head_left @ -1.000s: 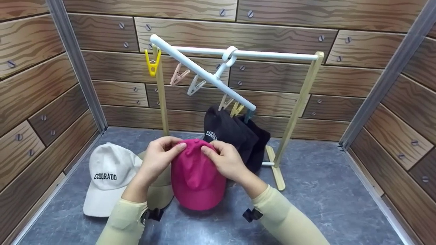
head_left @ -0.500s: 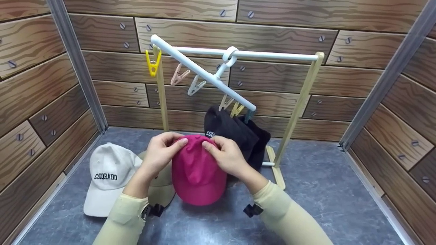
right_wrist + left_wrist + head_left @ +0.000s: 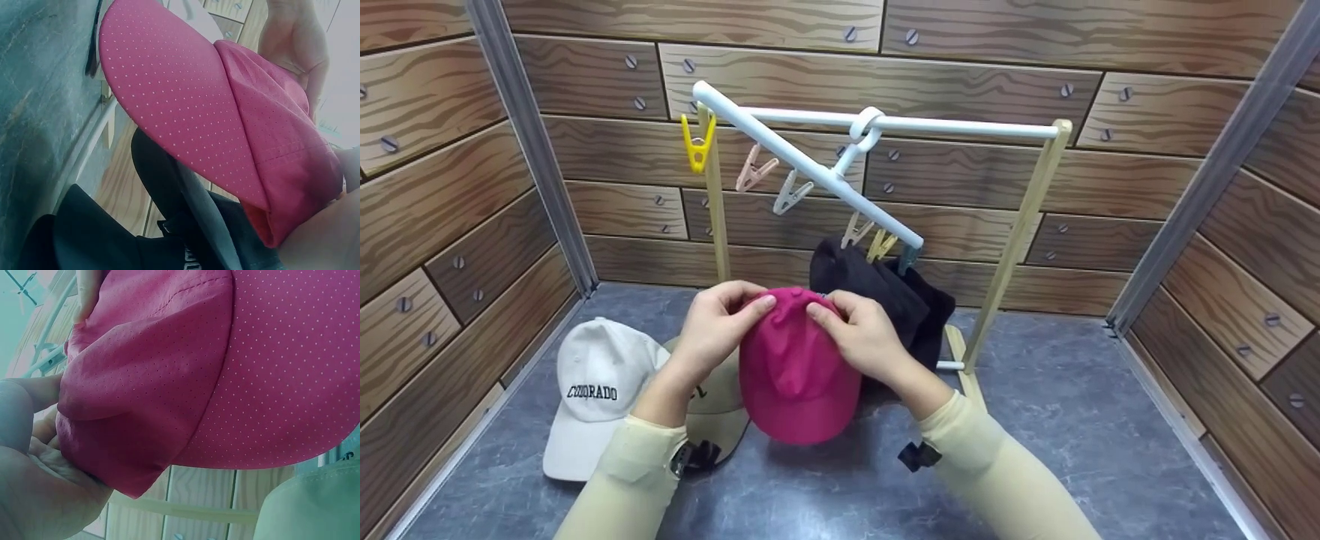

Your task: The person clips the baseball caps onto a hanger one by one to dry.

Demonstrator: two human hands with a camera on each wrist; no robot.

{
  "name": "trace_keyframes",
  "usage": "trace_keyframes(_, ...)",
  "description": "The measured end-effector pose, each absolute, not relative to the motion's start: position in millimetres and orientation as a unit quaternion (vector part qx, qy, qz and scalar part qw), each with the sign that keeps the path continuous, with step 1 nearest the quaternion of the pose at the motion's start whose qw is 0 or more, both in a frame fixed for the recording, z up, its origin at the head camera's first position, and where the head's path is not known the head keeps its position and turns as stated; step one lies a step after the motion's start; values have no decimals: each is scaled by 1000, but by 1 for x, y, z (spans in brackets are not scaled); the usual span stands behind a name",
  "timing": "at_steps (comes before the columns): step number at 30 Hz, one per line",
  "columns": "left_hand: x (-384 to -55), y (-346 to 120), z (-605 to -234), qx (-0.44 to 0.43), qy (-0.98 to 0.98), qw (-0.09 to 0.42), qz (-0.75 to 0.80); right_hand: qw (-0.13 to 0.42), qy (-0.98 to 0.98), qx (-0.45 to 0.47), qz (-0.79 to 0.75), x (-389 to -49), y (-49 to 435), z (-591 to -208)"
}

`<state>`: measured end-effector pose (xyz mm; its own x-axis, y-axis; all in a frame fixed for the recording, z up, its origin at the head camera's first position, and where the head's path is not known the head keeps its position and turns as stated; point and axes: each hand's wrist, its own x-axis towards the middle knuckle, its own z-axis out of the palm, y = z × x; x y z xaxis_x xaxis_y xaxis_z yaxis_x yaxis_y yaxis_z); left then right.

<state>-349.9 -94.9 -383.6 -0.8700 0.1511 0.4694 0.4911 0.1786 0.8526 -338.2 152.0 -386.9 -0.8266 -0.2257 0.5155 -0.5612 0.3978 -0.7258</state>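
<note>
Both hands hold a pink baseball cap by the top of its crown, brim hanging down toward the person. My left hand pinches the crown's left side between thumb and fingers; my right hand pinches the right side the same way. In the left wrist view the cap's crown is folded near the fingers, and the brim shows small pale dots. The right wrist view has the brim at upper left, with dark caps beyond it. Fingertips behind the crown are hidden.
A white hanger bar hooks on a wooden-legged rack, tilted down to the right. Black caps hang from clips at its low end; a yellow clip and others hang at left. A white cap and an olive cap lie left.
Both hands have raised the pink cap slightly, away from the person and toward the rack. It now covers the lettering on the front black cap. The grip looks the same.
</note>
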Motion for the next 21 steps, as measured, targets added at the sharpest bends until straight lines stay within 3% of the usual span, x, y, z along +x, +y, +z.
trace_keyframes(21, -359, -92, -365, -222, -752, 173, -596, 177, -828, 239, 475, -342, 150, -362)
